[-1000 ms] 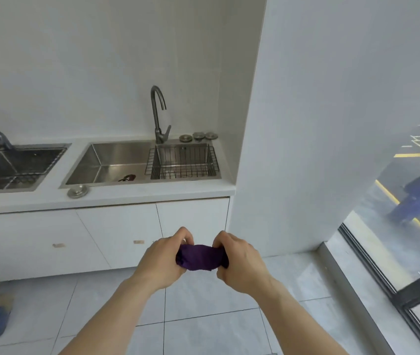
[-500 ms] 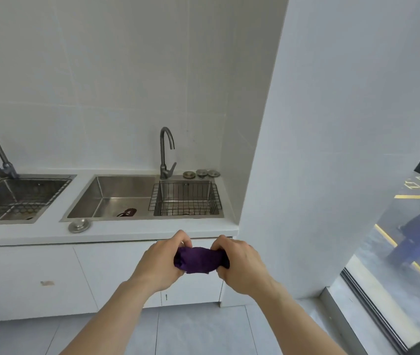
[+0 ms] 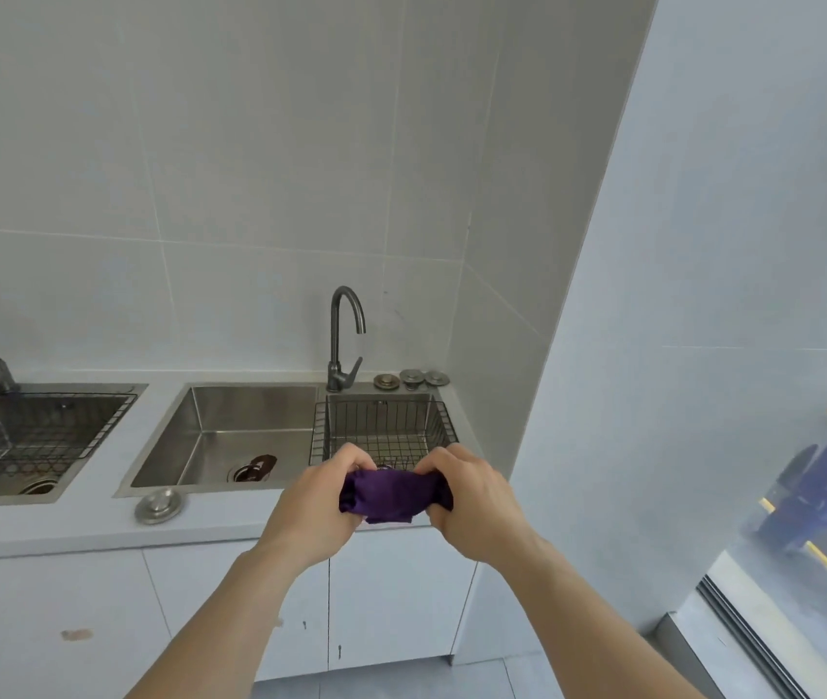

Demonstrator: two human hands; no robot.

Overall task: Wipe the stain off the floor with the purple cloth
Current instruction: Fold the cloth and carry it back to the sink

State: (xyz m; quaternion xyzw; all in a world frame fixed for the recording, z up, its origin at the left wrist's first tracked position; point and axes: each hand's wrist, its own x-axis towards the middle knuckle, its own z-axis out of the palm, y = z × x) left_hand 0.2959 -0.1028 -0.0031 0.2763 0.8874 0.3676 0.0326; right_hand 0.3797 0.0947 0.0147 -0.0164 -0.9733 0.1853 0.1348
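Purple cloth (image 3: 393, 498) bunched into a tight wad, held in the air in front of the counter (image 3: 73, 527), just before the near edge of the right-hand sink (image 3: 250, 436). Left hand (image 3: 318, 507) clenched around the cloth's left end, right hand (image 3: 474, 502) clenched around its right end, knuckles up, both forearms stretched forward from the bottom of the view. Behind the hands, a wire basket (image 3: 383, 428) sitting in the right part of that sink, with a curved tap (image 3: 345, 335) at the sink's back edge. Second sink (image 3: 33, 436) to the left of the first. White cupboards (image 3: 48, 623) under the counter.

Only a thin strip of floor (image 3: 401, 678) visible below the cupboards; no stain in sight. Judged from this: cloth being wrung or gathered ready, wiping itself not yet begun. Next move likely calls for turning away from the sink, looking down to find the stain, crouching, and pressing the cloth flat onto the tile.
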